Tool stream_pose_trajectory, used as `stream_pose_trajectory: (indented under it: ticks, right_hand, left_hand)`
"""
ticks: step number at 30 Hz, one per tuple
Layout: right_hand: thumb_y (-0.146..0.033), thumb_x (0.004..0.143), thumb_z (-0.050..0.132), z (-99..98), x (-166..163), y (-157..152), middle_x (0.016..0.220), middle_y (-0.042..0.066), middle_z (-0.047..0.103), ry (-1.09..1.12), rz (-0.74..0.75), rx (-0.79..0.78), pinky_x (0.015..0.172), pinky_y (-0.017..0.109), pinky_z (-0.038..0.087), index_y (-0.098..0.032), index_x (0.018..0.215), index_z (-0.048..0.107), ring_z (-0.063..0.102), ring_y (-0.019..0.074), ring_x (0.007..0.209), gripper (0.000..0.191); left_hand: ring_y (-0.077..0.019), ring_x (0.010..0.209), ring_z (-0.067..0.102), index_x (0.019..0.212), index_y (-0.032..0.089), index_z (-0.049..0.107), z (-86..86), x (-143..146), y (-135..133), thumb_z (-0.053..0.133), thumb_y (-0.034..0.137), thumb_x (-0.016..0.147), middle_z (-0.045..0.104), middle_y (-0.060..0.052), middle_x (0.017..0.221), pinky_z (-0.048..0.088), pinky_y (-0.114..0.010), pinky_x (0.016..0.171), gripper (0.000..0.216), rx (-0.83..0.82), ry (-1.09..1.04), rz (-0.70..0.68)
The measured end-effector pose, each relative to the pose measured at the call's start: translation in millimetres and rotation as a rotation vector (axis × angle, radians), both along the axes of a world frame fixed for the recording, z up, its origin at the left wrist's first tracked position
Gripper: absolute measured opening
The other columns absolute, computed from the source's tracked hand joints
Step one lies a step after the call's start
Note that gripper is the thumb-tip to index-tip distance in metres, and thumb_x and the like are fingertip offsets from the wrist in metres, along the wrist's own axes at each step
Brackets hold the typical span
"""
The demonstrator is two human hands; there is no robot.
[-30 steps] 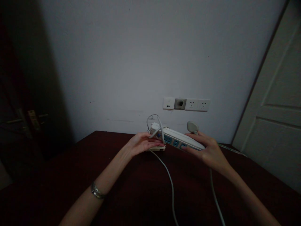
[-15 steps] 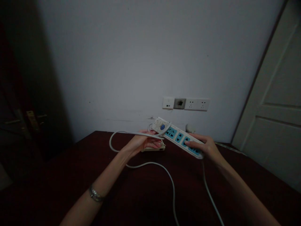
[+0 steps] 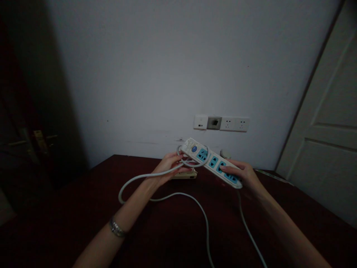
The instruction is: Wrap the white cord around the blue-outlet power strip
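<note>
The dark table (image 3: pixel 69 208) spreads under our fingers. The pale wall (image 3: pixel 167 67) rises beyond them, and a panelled door (image 3: pixel 329 149) stands well out past the right fingertips.

We hold the strip (image 3: pixel 212 162) off the table between the two hands. It is tilted, with its blue-switch end up by the left fingertips and its lower end in the right palm. Our right hand (image 3: pixel 242 173) is closed round that lower end, thumb across the blue sockets and fingers curled beneath. Our left hand (image 3: pixel 170 165) is pinched shut on the cord (image 3: pixel 139 178) just beside the upper end. From these fingers the cord makes one turn over the strip's end, swings out in a wide slack loop toward the left wrist, then trails across the table under both forearms and out of view.

We judge the work in hand to be laying cord round the strip, with one turn on and most of the cord loose. A further turn would call for the right grip to hold the strip steady while the left fingers slide along the cord and carry the slack over the end.

Wall sockets (image 3: pixel 221 123) sit above the fingertips. A small flat box (image 3: pixel 185 174) lies on the table just below the left fingers. A round plug (image 3: pixel 225 153) shows behind the strip, though we cannot tell what it rests on.
</note>
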State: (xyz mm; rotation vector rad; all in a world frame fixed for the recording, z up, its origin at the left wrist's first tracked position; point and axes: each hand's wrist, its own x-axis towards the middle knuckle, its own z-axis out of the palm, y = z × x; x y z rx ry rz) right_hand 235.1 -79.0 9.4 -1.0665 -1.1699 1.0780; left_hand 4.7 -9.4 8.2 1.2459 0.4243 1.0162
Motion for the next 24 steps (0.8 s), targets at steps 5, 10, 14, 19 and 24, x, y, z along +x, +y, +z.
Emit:
stream_pose_trajectory:
  ticks: [5, 10, 14, 19, 24]
  right_hand:
    - [-0.031, 0.052, 0.079, -0.6, -1, 1, 0.064, 0.005, 0.065, 0.019, -0.059, 0.019, 0.041, 0.021, 0.047, -0.008, 0.09, 0.07, 0.056, 0.0124, 0.046, 0.045]
    - [-0.032, 0.054, 0.078, -2.5, -5, 5, 0.066, 0.007, 0.066, 0.119, -0.062, 0.033, 0.043, 0.024, 0.051, -0.009, 0.083, 0.068, 0.062, 0.0178, 0.053, 0.038]
    - [-0.029, 0.054, 0.079, -5.3, 6, 13, 0.065, 0.006, 0.067, 0.158, -0.172, 0.051, 0.042, 0.024, 0.05, -0.01, 0.08, 0.068, 0.061, 0.0167, 0.05, 0.034]
    - [-0.027, 0.054, 0.078, -9.0, 17, 21, 0.061, 0.004, 0.066, 0.147, -0.296, 0.078, 0.041, 0.025, 0.049, -0.013, 0.078, 0.068, 0.058, 0.0153, 0.045, 0.029]
    - [-0.028, 0.054, 0.077, -17.0, 19, 29, 0.062, 0.004, 0.066, 0.118, -0.361, 0.068, 0.044, 0.026, 0.049, -0.012, 0.079, 0.069, 0.059, 0.0158, 0.047, 0.031]
  left_hand:
    - [-0.0009, 0.034, 0.033, 0.091, 0.007, 0.059, -3.1, -8, 4, 0.056, 0.022, 0.081, 0.048, 0.004, 0.053, 0.041, -0.016, 0.037, 0.018, 0.071, 0.146, -0.222]
    - [-0.0002, 0.032, 0.027, 0.114, 0.014, 0.053, -4.1, -7, -4, 0.052, 0.027, 0.083, 0.045, 0.006, 0.061, 0.04, -0.018, 0.036, 0.034, 0.217, 0.353, -0.299]
    - [-0.0037, 0.036, 0.036, 0.116, 0.015, 0.055, 4.3, -7, -19, 0.046, 0.031, 0.086, 0.04, 0.006, 0.057, 0.039, -0.02, 0.04, 0.035, 0.388, 0.616, -0.265]
    - [-0.0065, 0.037, 0.039, 0.114, 0.018, 0.057, 14.0, -14, -33, 0.041, 0.03, 0.087, 0.042, 0.005, 0.055, 0.033, -0.02, 0.039, 0.033, 0.557, 0.828, -0.21]
    - [-0.0079, 0.037, 0.039, 0.104, 0.018, 0.06, 14.9, -19, -46, 0.041, 0.021, 0.085, 0.047, 0.004, 0.05, 0.032, -0.021, 0.042, 0.027, 0.719, 0.898, -0.222]
